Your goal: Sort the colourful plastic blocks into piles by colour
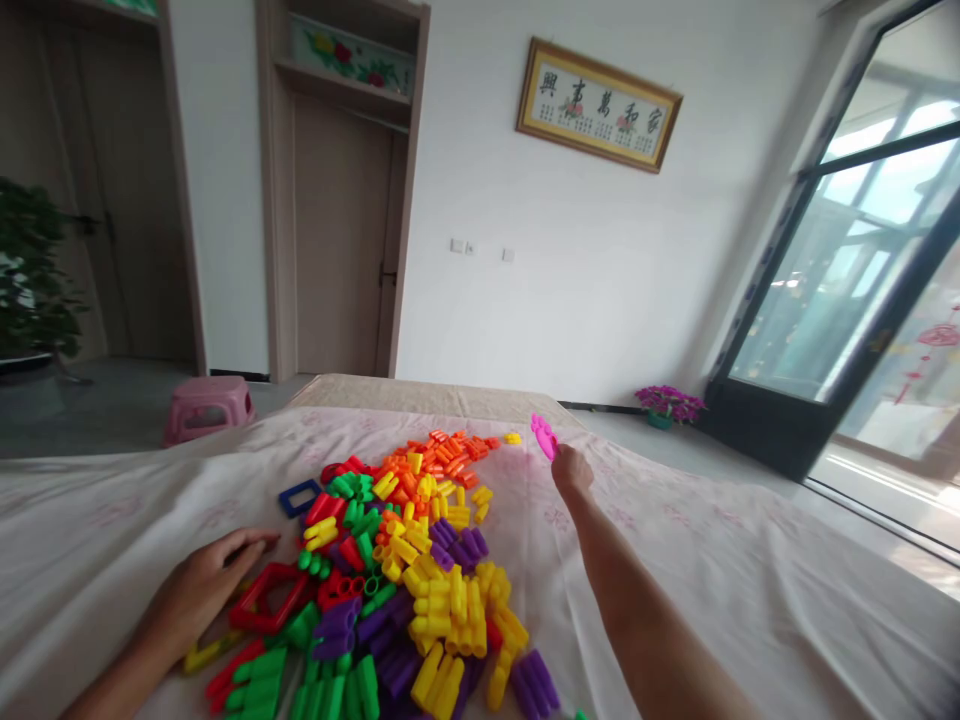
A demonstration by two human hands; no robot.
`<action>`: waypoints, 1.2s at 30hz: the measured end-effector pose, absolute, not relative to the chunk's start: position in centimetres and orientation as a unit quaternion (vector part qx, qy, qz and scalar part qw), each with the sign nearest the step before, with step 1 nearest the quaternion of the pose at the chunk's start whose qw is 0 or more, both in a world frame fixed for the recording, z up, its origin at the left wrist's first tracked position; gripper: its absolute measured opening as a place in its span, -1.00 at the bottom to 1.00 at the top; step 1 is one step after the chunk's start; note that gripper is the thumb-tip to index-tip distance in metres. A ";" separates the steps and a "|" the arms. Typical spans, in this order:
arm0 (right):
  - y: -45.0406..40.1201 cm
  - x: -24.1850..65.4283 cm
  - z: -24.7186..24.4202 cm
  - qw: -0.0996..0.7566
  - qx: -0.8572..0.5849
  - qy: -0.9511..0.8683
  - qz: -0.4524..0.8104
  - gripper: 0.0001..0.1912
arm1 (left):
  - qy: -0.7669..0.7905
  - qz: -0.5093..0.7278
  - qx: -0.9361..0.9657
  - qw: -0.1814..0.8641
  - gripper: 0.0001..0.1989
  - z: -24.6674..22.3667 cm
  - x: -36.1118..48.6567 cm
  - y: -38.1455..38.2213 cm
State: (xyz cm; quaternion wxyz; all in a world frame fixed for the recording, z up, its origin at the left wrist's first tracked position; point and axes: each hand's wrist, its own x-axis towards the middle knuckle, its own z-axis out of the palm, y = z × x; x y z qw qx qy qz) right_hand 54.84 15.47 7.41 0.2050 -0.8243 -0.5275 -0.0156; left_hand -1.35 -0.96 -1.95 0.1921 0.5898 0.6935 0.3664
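A pink plastic piece (pixel 544 436) is held up in my right hand (pixel 572 470), whose fingers are closed on its lower end, to the right of the pile. My left hand (pixel 212 570) is at the left edge of the pile, fingers apart and slightly bent, with nothing visible in it. Beside it lie a red square frame (pixel 240 612) and a yellow frame (pixel 202 655). The pile holds yellow pieces (pixel 450 612), purple pieces (pixel 534 684), green pieces (pixel 255 685) and orange pieces (pixel 450 452). A blue frame (pixel 285 502) lies at its far left.
A pale patterned cloth (pixel 675 600) covers the table. Beyond it stand a pink stool (pixel 206 400) at the left, a potted plant (pixel 30 270) at the far left and purple flowers (pixel 670 402) by the glass door (pixel 817 290).
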 end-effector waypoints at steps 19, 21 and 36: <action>21.1 49.0 5.2 0.182 -0.739 -0.648 -0.009 -0.59 | 0.696 0.392 0.560 0.219 -0.65 -0.3 0.0 -1.8; 21.5 48.3 5.1 0.185 -0.751 -0.634 -0.011 -0.55 | 0.693 0.397 0.561 0.220 -0.66 -0.4 0.0 -1.7; 22.3 41.9 4.9 0.213 -0.610 -0.758 0.090 -0.79 | 0.627 0.508 0.515 0.289 -0.56 -0.2 -0.2 -1.4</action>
